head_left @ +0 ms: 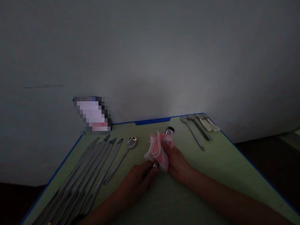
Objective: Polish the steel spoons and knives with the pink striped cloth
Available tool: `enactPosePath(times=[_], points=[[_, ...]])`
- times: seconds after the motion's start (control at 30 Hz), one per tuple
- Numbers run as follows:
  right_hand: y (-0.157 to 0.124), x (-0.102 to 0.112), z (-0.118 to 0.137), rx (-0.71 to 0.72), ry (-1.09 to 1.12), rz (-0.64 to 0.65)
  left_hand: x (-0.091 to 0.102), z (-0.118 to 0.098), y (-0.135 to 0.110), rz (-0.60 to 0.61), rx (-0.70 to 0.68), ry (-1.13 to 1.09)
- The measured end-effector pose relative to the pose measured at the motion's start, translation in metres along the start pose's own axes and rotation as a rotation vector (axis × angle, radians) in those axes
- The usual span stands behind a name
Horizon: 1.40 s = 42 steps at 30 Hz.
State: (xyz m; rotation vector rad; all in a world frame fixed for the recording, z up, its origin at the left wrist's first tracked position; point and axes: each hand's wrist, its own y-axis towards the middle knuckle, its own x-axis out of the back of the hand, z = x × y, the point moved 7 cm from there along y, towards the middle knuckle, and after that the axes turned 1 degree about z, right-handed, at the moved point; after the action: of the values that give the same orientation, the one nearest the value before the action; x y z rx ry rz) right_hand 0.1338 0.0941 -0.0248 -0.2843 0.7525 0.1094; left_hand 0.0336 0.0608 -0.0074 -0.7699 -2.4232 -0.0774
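My right hand [177, 162] is closed round a pink and white cloth [157, 149] that is wrapped over a metal spoon. The spoon's bowl [170, 130] sticks out above the cloth. My left hand [140, 178] pinches the spoon's handle end just below the cloth. Both hands rest low over the middle of a light green table [217, 165] with a blue edge.
Several long knives [93, 168] lie in a row at the left, with a single spoon [122, 157] beside them. Several spoons [199, 126], some with white handles, lie at the back right. A blurred-out object [92, 115] leans on the grey wall behind.
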Motion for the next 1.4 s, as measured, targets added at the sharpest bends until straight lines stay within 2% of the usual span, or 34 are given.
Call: enactPosePath(times=[0.13,0.27,0.37,0.5,0.63,0.8,0.93,1.13,1.27,1.4], points=[[0.004,0.006,0.002,0.012,0.003,-0.063,0.004,-0.002,-0.002,-0.039,-0.019,0.035],[0.011,0.022,0.013,0.072,-0.041,-0.180,0.003,-0.006,-0.006,-0.011,-0.071,0.099],[0.018,0.032,0.027,0.166,-0.183,-0.190,0.004,-0.007,-0.009,-0.009,-0.065,0.114],[0.024,0.041,0.046,0.349,-0.389,-0.189,0.008,0.000,-0.010,-0.054,0.005,0.006],[0.026,0.044,0.046,0.358,-0.372,-0.188,0.010,0.005,-0.007,-0.084,0.070,-0.100],[0.020,0.042,0.037,0.280,-0.188,-0.242,0.008,-0.002,-0.001,-0.049,0.060,-0.070],[0.012,0.035,0.028,0.215,-0.107,-0.282,0.007,0.000,0.001,-0.044,0.055,-0.020],[0.003,0.021,0.013,0.146,-0.068,-0.224,0.005,0.002,0.003,-0.036,0.047,0.006],[-0.002,0.015,0.009,0.173,-0.167,-0.177,0.004,-0.003,0.003,-0.037,0.010,0.015],[-0.002,0.009,0.037,0.317,-0.516,-0.133,0.010,0.001,0.002,-0.151,0.058,-0.008]])
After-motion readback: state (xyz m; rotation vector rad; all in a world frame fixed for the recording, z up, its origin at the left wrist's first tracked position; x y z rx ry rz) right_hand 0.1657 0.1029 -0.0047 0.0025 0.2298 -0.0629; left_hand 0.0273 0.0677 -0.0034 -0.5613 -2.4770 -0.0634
